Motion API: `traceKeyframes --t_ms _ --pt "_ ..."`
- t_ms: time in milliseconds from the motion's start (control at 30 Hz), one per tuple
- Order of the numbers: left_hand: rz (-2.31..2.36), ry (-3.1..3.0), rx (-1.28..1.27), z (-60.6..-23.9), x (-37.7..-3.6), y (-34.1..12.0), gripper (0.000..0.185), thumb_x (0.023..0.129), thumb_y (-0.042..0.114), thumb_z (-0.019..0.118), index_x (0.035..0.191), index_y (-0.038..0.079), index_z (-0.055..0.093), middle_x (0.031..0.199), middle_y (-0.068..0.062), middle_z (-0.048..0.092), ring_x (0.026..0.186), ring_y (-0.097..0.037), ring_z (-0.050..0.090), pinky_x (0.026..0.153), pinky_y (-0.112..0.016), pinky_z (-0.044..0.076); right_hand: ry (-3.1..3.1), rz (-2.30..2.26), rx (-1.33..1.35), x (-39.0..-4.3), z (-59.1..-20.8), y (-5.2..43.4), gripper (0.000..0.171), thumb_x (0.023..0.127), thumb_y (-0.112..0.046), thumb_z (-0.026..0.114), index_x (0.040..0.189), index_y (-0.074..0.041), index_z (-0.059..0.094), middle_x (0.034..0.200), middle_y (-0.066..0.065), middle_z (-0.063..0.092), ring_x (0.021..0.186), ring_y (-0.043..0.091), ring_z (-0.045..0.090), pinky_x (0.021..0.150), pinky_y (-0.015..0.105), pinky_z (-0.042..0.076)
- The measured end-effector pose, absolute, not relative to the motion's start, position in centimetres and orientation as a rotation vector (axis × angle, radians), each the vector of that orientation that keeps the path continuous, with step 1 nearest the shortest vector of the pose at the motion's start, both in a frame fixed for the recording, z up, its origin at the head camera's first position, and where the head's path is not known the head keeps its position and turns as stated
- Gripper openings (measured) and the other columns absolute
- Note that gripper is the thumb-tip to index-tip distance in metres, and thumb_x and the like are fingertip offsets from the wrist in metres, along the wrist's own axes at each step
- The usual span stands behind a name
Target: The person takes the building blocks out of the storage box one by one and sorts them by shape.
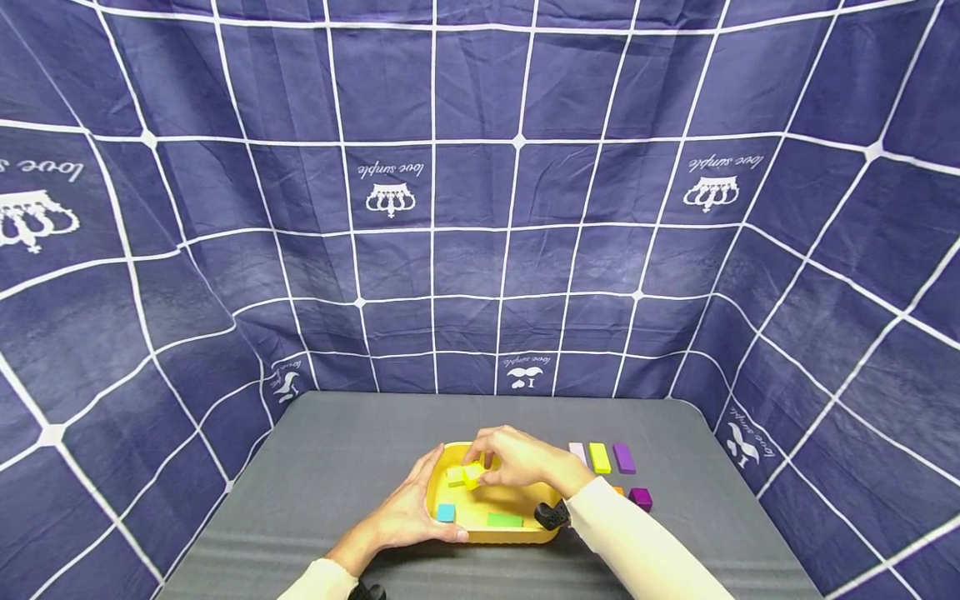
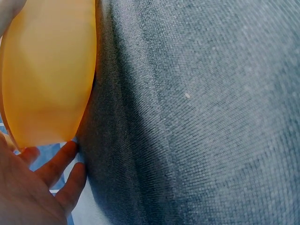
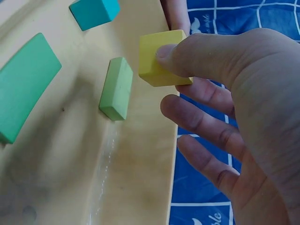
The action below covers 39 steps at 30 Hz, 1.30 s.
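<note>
A shallow yellow plastic tray (image 1: 504, 500) sits on the grey table. My left hand (image 1: 405, 510) holds its left end, thumb at the front side and fingers against the outer wall. Between thumb and fingertips, my right hand (image 1: 517, 457) pinches a yellow cube (image 3: 157, 58) over the tray's back left part. Close beside that cube lies a pale green block (image 3: 116, 89). A blue block (image 1: 446, 512) is in the tray's front left corner. Along the front wall inside lies a longer green block (image 1: 505, 520).
Right of the tray, a pale pink block (image 1: 577, 452), a bright yellow block (image 1: 599, 458) and a purple block (image 1: 624, 458) lie in a row. Nearer are a dark purple cube (image 1: 641, 498) and an orange piece partly hidden by the right sleeve. Blue checked cloth (image 1: 480, 267) surrounds the table.
</note>
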<state>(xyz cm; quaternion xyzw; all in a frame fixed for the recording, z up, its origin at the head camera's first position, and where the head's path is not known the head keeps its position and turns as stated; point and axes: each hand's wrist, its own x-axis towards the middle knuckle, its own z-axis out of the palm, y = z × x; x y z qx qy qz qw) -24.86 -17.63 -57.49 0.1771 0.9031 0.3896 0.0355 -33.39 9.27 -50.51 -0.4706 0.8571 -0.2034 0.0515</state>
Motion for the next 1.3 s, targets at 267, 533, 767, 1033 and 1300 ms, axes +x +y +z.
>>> traceKeyframes --t_ms 267,533,767,1033,1300 --pt "1.198 2.779 0.541 -57.4 -24.9 -17.7 0.153 0.074 0.059 0.108 0.188 0.010 0.017 0.192 -0.017 0.029 0.164 -0.044 0.053 0.128 -0.067 0.050 2.650 -0.668 -1.420 -32.8 -49.9 11.2 0.034 0.099 -0.015 0.091 0.131 -0.021 0.086 0.120 -0.008 0.080 0.102 0.013 0.080 0.090 0.025 0.063" --pt "1.202 2.782 0.532 -57.5 -25.0 -17.8 0.153 0.074 0.059 0.108 0.188 0.012 0.018 0.191 -0.016 0.030 0.163 -0.042 0.054 0.129 -0.065 0.050 2.717 -0.711 -1.394 -32.4 -49.4 13.6 0.032 0.098 -0.013 0.091 0.128 -0.020 0.087 0.120 -0.006 0.081 0.101 0.014 0.080 0.089 0.029 0.064" --pt "1.200 2.784 0.517 -57.5 -24.8 -17.9 0.153 0.073 0.059 0.109 0.188 0.012 0.019 0.191 -0.016 0.031 0.163 -0.042 0.054 0.129 -0.066 0.050 2.748 -0.789 -1.399 -32.3 -49.4 15.8 0.031 0.097 -0.012 0.091 0.128 -0.017 0.086 0.115 -0.004 0.082 0.098 0.021 0.081 0.088 0.038 0.066" --pt "1.193 2.802 0.516 -57.7 -24.6 -17.8 0.154 0.072 0.060 0.109 0.187 0.011 0.021 0.191 -0.015 0.032 0.163 -0.041 0.055 0.130 -0.065 0.050 2.781 -0.808 -1.352 -31.9 -49.8 18.2 0.031 0.098 -0.014 0.092 0.129 -0.017 0.086 0.115 -0.006 0.080 0.096 0.017 0.078 0.079 0.021 0.056" --pt "1.211 2.802 0.524 -57.8 -24.9 -17.6 0.155 0.071 0.060 0.109 0.188 0.012 0.020 0.192 -0.015 0.031 0.166 -0.042 0.052 0.131 -0.064 0.049 2.812 -0.854 -1.383 -31.3 -50.1 20.3 0.030 0.097 -0.009 0.093 0.126 -0.013 0.086 0.113 -0.001 0.081 0.093 0.018 0.079 0.073 0.025 0.061"
